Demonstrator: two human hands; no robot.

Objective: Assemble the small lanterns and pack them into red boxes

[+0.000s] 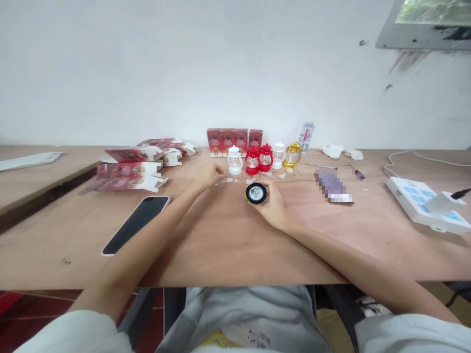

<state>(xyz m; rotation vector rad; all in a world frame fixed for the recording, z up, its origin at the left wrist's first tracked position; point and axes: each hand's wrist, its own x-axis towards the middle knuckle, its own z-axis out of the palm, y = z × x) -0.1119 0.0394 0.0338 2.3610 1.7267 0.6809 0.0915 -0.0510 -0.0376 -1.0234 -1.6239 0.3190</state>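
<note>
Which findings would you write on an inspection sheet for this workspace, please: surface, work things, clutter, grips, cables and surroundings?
Surface: wooden table, dark gap at left.
Job's things: round black piece; two white lanterns, two red lanterns, one gold lantern; small pieces.
Clutter: phone, red cartons lying left, crumpled tissues.
Grips: right grip holds the round black piece; left grip near small pieces, hold unclear.
Cables: white cable at power strip; black cable.
Surroundings: marked pale wall; window upper right.

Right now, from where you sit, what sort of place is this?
Probably a simple workroom for small goods: five small lanterns stand on a wooden table, four upright red boxes behind them, and red cartons with open flaps lie to the left.
</note>
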